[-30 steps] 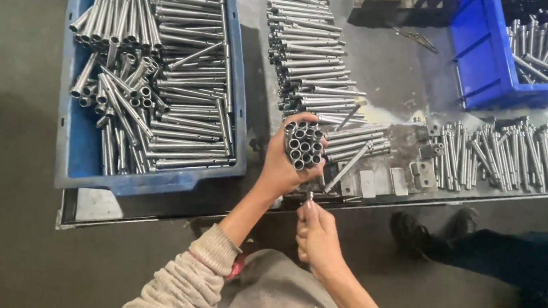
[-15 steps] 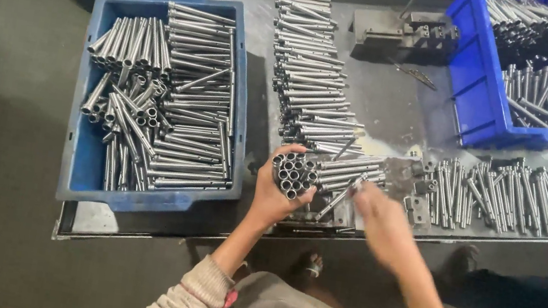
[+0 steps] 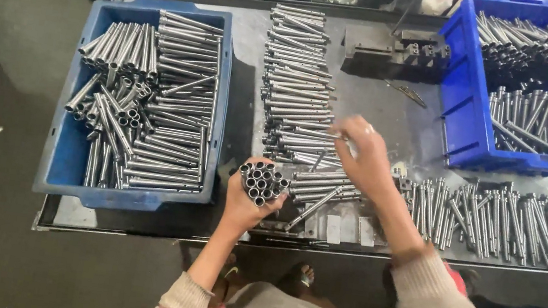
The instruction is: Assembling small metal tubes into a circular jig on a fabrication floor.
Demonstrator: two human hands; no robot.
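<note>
My left hand (image 3: 248, 204) grips a bundle of short metal tubes (image 3: 261, 182), their open ends facing up, just in front of the table's near edge. My right hand (image 3: 361, 152) reaches over a long pile of loose metal tubes (image 3: 297, 81) lying on the grey table (image 3: 382, 109), fingers curled at the pile's near end. Whether a tube is between those fingers I cannot tell. A blue crate (image 3: 62, 169) full of the same tubes stands to the left of my left hand.
A second blue bin (image 3: 460, 142) with metal rods sits at the back right. A row of bolt-like rods (image 3: 510, 222) lies along the table's right front. A dark metal fixture block (image 3: 394, 49) stands behind the pile. Small flat metal plates (image 3: 346, 230) lie near the front edge.
My right hand has moved from beside the bundle, up and away over the loose tube pile. My left hand keeps hold of the bundle.
</note>
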